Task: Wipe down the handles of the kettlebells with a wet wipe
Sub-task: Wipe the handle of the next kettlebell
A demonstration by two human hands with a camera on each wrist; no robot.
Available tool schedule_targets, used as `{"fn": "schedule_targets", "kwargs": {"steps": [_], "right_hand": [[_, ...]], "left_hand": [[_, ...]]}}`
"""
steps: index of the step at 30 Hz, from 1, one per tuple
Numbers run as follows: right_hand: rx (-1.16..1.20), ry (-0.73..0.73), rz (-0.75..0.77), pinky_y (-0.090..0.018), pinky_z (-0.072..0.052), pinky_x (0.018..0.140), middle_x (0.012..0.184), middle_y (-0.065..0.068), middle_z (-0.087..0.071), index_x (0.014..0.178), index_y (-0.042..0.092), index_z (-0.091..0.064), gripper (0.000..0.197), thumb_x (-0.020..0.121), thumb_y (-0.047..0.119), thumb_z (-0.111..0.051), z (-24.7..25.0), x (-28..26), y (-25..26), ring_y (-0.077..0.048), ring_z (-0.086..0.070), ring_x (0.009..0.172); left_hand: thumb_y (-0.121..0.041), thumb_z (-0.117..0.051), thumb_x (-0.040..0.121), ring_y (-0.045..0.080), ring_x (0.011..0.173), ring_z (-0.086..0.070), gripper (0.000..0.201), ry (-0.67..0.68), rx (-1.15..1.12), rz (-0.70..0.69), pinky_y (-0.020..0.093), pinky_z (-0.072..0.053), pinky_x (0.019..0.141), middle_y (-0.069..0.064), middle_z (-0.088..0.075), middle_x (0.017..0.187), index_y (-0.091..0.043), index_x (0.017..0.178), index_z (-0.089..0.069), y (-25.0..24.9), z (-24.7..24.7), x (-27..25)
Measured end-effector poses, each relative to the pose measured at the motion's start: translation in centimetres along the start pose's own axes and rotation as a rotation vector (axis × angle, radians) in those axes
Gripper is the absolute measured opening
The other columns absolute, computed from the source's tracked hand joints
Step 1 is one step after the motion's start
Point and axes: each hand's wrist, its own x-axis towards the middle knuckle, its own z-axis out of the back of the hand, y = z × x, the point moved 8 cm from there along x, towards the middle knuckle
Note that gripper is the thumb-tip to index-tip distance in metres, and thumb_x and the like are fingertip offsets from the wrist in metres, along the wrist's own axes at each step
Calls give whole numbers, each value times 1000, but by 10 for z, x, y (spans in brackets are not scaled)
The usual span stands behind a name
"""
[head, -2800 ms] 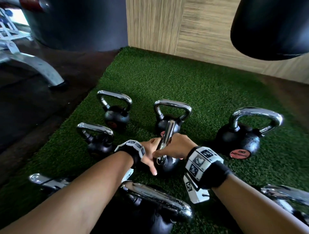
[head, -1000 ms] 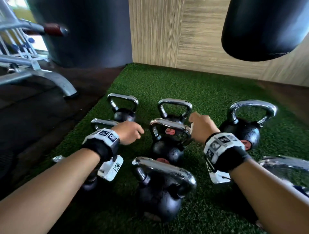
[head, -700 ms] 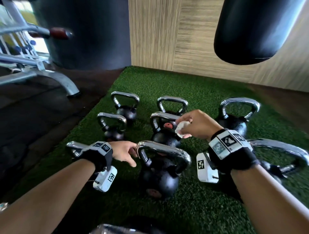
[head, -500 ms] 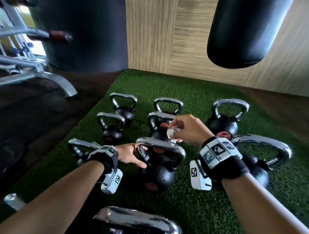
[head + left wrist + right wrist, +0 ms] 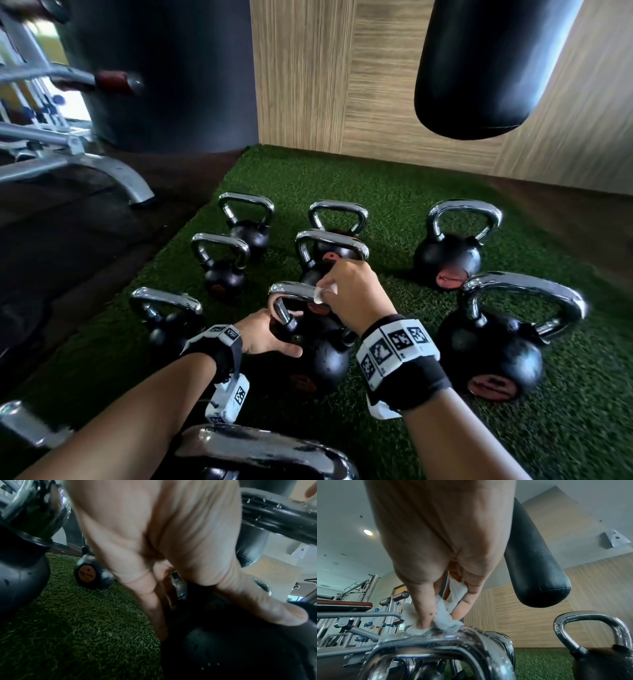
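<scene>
The right hand [image 5: 352, 291] pinches a crumpled white wet wipe [image 5: 443, 614] between thumb and fingertips and presses it down onto the top bar of a chrome handle [image 5: 294, 291]; the right wrist view shows the wipe in contact with the metal, which carries scattered droplets. The left hand [image 5: 263, 334] lies directly below and to the left of the right hand, its thumb laid along the black body of the same kettlebell [image 5: 322, 353] and its fingers reaching round the left upright of the handle; how firmly they close on it cannot be told, so the hand is judged to be steadying the weight. The governing relation is the long axis of the handle bar: it runs left to right across the gap between the two hands, from the bend just above the left hand to the contact point under the right hand. The right hand is the nearer to the bar and sits toward its right end, so the exposed length lies to that hand's left. A wiping stroke would therefore need to travel leftward along the bar, toward the left hand. Further kettlebells stand beyond and on both sides of the hands on the green turf [image 5: 394, 192], the nearest just beyond the right hand's knuckles.
</scene>
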Motion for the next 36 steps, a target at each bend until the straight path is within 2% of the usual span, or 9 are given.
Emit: {"fn": "schedule_targets", "kwargs": {"steps": [3, 9, 13, 20, 22, 25, 27, 31, 36], "right_hand": [[-33, -2, 36, -18, -43, 75, 97, -5, -71, 83, 10, -74, 10, 84, 1, -68, -11, -3, 7, -24, -66, 95], [-136, -56, 24, -27, -38, 93, 101, -5, -59, 83, 11, -69, 12, 88, 9, -59, -18, -20, 1, -26, -56, 99], [-62, -145, -48, -27, -40, 75, 91, -6, -61, 67, 11, -65, 22, 81, -4, -59, -9, -27, -17, -30, -59, 89], [44, -280, -67, -39, -53, 70, 77, -10, -70, 68, 3, -72, 16, 73, -10, -64, 0, -39, -28, -30, -65, 75], [137, -378, -155, -34, -53, 68, 77, -7, -73, 73, 6, -76, 18, 76, -8, -66, 5, -52, -51, -26, -67, 74], [253, -432, -196, -7, -40, 63, 76, 0, -77, 79, 14, -81, 21, 78, -4, -71, 9, -59, -67, -14, -66, 69], [269, -468, -174, -4, -37, 67, 84, 2, -78, 90, 15, -82, 22, 79, -2, -74, 9, -60, -69, -7, -64, 72], [406, -542, -319, -20, -52, 78, 87, 18, -75, 96, 28, -80, 27, 78, 7, -77, -4, -73, -98, -2, -68, 79], [742, -392, -531, -40, -59, 93, 99, 9, -78, 106, 24, -79, 32, 81, 3, -78, -42, -81, -144, -6, -74, 93]], "left_hand": [[-88, -79, 41, 12, 146, -37, 109, 0, -31, -13, 36, -30, 123, -16, -42, 156, -55, 140, -49, 5, -3, 3], [-82, -82, 49, 12, 146, -37, 102, 3, -50, -17, 42, -31, 123, -15, -43, 156, -55, 141, -47, 9, -5, 4], [-82, -82, 49, 11, 146, -36, 101, -7, -52, -30, 39, -32, 122, -16, -40, 157, -56, 140, -48, 9, -5, 3], [-86, -80, 46, 8, 145, -38, 96, -29, -66, -39, 38, -32, 123, -19, -43, 154, -63, 134, -49, 13, -5, 5], [-86, -80, 46, 6, 145, -37, 88, -28, -64, -51, 35, -31, 123, -21, -43, 153, -69, 127, -48, 13, -6, 6], [-86, -81, 47, 5, 145, -37, 91, -28, -69, -58, 34, -30, 123, -20, -42, 154, -66, 130, -49, 13, -5, 6], [-84, -81, 48, 6, 145, -36, 93, -22, -76, -60, 36, -30, 124, -19, -42, 154, -62, 133, -49, 13, -6, 7], [-82, -83, 50, 6, 143, -38, 89, -20, -77, -39, 35, -30, 122, -20, -44, 152, -69, 130, -47, 15, -6, 5], [-81, -85, 45, 7, 141, -42, 86, -8, -87, 9, 36, -33, 122, -19, -47, 150, -75, 122, -47, 15, -7, 4]]}}
